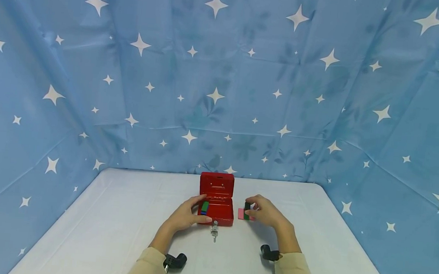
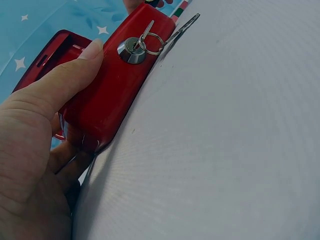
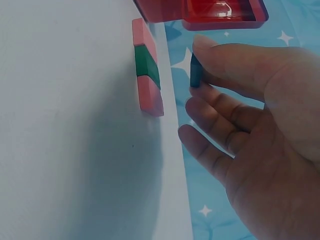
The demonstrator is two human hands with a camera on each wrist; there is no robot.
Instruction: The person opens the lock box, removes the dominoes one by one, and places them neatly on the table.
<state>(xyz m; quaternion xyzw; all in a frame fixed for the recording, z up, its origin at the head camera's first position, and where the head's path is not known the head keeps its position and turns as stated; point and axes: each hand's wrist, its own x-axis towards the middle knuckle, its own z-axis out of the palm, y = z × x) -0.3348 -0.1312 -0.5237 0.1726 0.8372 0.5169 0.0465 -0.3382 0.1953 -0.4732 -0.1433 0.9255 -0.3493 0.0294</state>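
A red cash box (image 1: 227, 221) stands on the table with its lid (image 1: 217, 185) raised. My left hand (image 1: 185, 216) grips the box's left end, its thumb on the front wall and its fingers round the side. A green block (image 1: 205, 206) lies inside at the left, with blue showing beneath it. To the right of the box, my right hand (image 1: 267, 211) pinches a dark green block (image 3: 195, 72) between thumb and fingers, above the table. Below it, pink blocks (image 3: 150, 94) flank another green block (image 3: 147, 67) in a row.
Keys on a ring (image 2: 152, 44) hang from the lock (image 2: 131, 51) on the box's front. The white table (image 1: 136, 234) extends around both arms. A blue star-patterned curtain (image 1: 225, 68) hangs behind and along both sides.
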